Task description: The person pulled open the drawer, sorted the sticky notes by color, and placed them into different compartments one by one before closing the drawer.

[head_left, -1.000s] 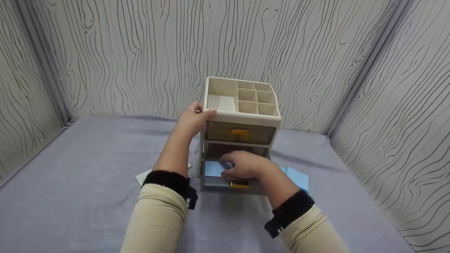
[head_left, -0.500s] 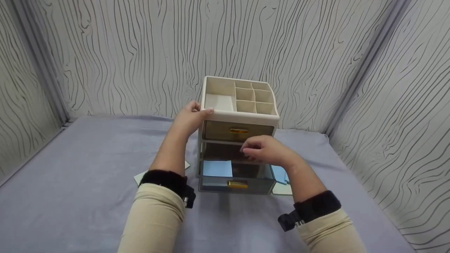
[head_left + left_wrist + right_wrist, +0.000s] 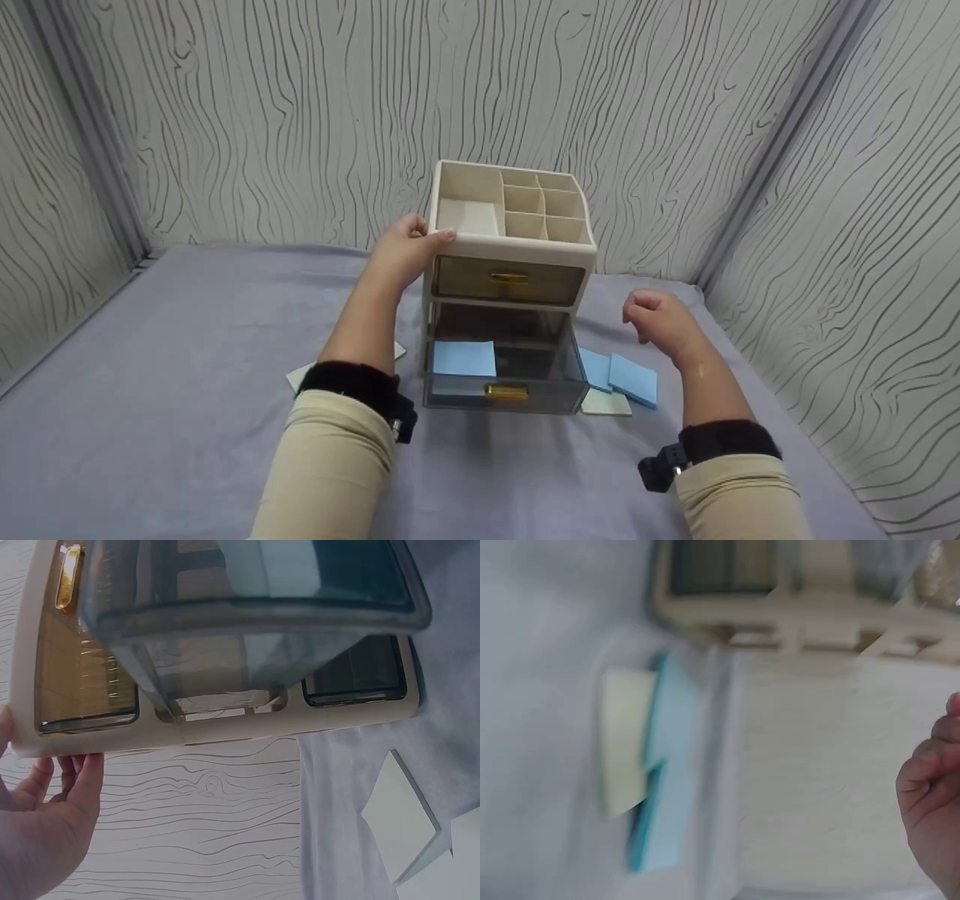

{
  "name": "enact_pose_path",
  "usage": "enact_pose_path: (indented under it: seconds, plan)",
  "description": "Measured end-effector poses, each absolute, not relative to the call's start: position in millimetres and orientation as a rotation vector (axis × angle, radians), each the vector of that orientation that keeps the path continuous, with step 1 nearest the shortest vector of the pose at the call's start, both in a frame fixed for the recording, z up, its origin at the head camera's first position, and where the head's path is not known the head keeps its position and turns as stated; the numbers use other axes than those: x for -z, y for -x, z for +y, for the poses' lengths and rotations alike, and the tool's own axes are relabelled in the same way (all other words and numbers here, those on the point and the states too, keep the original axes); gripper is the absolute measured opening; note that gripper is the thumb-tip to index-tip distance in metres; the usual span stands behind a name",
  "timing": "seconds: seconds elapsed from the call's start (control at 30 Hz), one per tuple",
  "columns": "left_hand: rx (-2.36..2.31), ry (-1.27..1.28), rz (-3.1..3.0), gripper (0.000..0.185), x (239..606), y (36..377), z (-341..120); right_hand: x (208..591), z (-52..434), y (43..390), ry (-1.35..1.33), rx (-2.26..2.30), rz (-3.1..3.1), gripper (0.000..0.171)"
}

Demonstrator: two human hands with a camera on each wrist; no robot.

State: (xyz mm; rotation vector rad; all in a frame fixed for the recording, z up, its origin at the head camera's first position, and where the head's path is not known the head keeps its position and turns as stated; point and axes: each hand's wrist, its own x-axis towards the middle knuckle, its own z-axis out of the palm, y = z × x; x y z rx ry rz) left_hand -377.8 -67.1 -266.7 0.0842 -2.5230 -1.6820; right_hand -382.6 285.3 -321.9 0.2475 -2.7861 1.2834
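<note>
A cream desk organiser (image 3: 510,225) with open top compartments stands on the grey cloth. Its upper drawer (image 3: 508,279) is closed. The clear grey lower drawer (image 3: 502,375) is pulled out, with a blue sticky-note pad (image 3: 464,358) lying in its left half. My left hand (image 3: 409,251) grips the organiser's top left corner, thumb on the rim; its fingers (image 3: 71,780) also show in the left wrist view against the organiser's side (image 3: 225,727). My right hand (image 3: 656,319) hovers to the right of the organiser, fingers loosely curled and holding nothing. In the blurred right wrist view my right hand (image 3: 934,787) is at the right edge.
Blue note pads (image 3: 622,375) and a pale green pad (image 3: 606,405) lie on the cloth (image 3: 150,420) right of the drawer, also blue pads (image 3: 667,757) in the right wrist view. Pale pads (image 3: 304,375) lie left, partly behind my left arm. Patterned walls close in on three sides.
My right hand left the blue pad in the lower drawer, rose out, and moved right to hover beside the organiser. My left hand kept its grip.
</note>
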Motion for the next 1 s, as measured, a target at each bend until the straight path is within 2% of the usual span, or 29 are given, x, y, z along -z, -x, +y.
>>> enact_pose_path:
  seconds: [0.33, 0.63, 0.8, 1.0]
  plan:
    - [1.720, -0.093, -2.496, 0.035, 268.8, 375.9, -72.4, 371.2, 314.2, 387.7, -0.101, -0.825, -3.077, 0.018]
    - [1.706, -0.098, -2.521, 0.036, 269.4, 376.7, -72.2, 400.7, 304.2, 394.7, -0.038, -0.593, -3.226, 0.062]
    - [1.690, -0.095, -2.534, 0.036, 267.7, 377.2, -70.3, 405.1, 304.6, 393.8, -0.007, -0.519, -3.316, 0.068]
    - [1.690, -0.087, -2.549, 0.037, 265.9, 377.7, -69.8, 409.3, 307.6, 396.4, 0.034, -0.599, -3.362, 0.068]
